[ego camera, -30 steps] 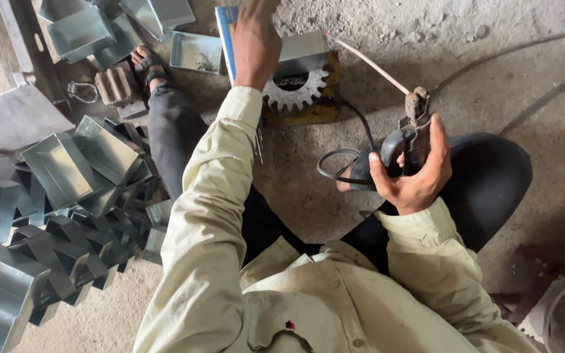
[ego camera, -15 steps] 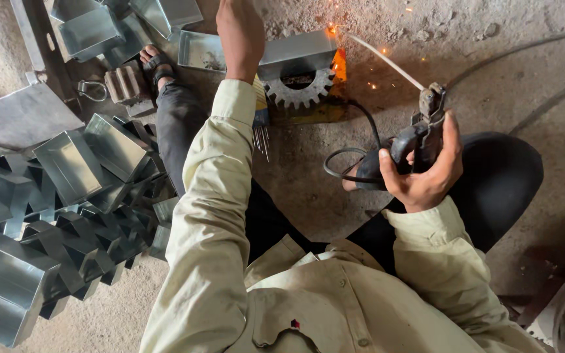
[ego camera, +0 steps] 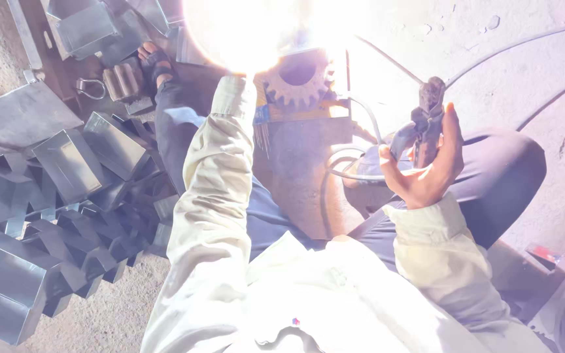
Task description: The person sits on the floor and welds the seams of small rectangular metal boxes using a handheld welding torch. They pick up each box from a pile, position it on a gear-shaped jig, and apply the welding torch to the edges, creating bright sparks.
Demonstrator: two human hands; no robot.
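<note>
The electrode holder [ego camera: 426, 117] sits clenched in your right hand [ego camera: 426, 173], above your knee, its rod reaching toward the gear [ego camera: 297, 85] on the floor. Your left hand is lost in glare; its grip is unreadable.

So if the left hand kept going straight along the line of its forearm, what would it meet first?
The left hand itself is lost in the white glare at the top of the view, beyond its cuff. Going by the sleeve's line, it would go on into that glare just left of the gear wheel; what lies there cannot be seen.
</note>
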